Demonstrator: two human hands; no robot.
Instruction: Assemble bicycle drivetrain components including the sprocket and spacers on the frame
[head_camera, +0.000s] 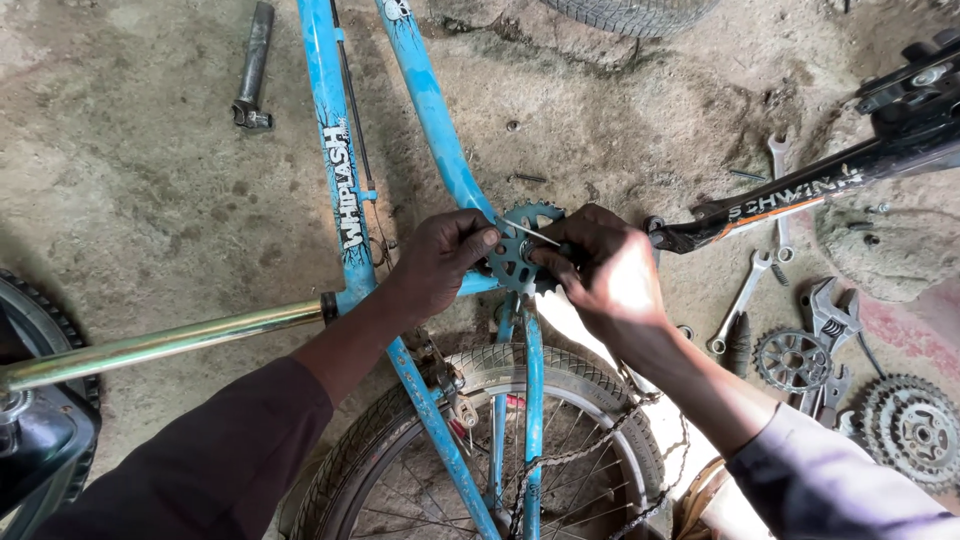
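Blue chainring (520, 250) sat at bottom bracket of blue bicycle frame (335, 170), near middle of concrete floor (150, 180). Held at left edge by left hand (440, 262), fingers curled closed on teeth. Pinched at centre by right hand (605, 272), fingertips closed on thin metal rod (532, 233) laid across hub. Rear tyre (500, 365) just below, loose chain (600, 445) hanging over it. Spanners (745, 295) and spare sprockets (915, 430) scattered toward right edge of floor. Black bicycle frame (800, 195) lay near upper right corner.
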